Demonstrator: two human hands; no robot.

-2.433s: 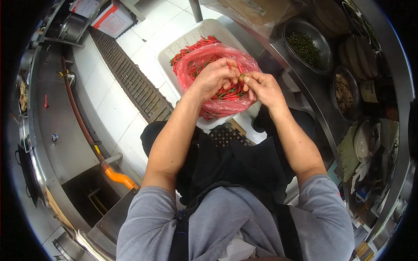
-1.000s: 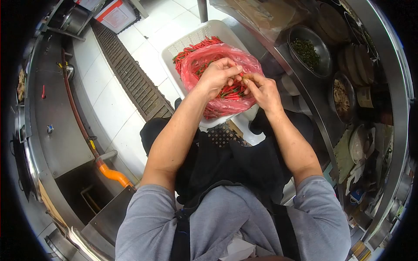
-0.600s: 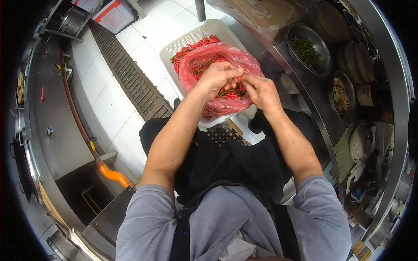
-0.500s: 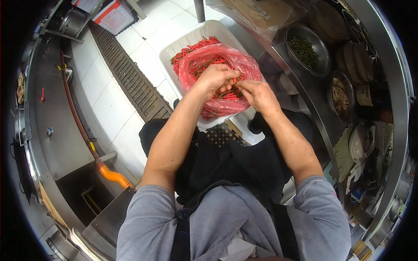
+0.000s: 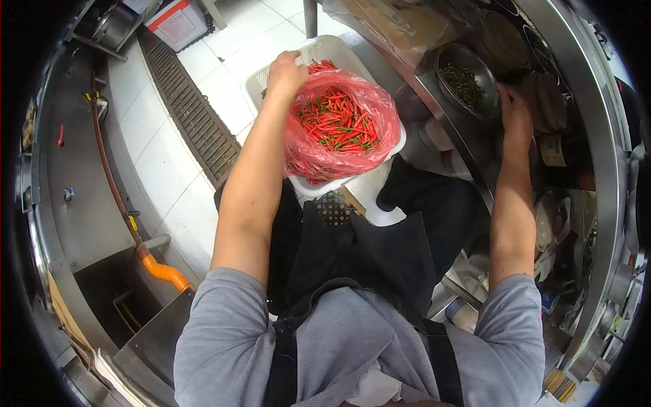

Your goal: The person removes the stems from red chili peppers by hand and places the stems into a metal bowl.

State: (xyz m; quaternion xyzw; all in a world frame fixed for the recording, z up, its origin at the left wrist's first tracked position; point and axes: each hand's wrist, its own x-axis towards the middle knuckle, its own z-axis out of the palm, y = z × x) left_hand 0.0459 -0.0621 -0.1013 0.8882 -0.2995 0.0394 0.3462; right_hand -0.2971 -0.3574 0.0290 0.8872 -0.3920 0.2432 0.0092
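On the left, a long drain grating runs through the tiled floor beside a white plastic basket. The left hand is over the basket's far left corner, its fingers curled in a half-closed grip; whether anything is in them cannot be told. Loose red chilies show just beside it, along the basket's far end. An open pink plastic bag fills the basket's middle and near end, its mouth facing up around a heap of red chilies with green stems. Farther right, past the long front edge of a steel table, a dark round bowl holds small green pieces, probably trimmed stems. The right hand is at the bowl's right rim, fingers stretched along it; whether that grip closes on the rim is unclear. The step in hand looks like a reach to both containers at once, between one chili and another. The next move seems to call for a single chili picked from the heap, stem toward the fingertips, with the bag's mouth kept open.
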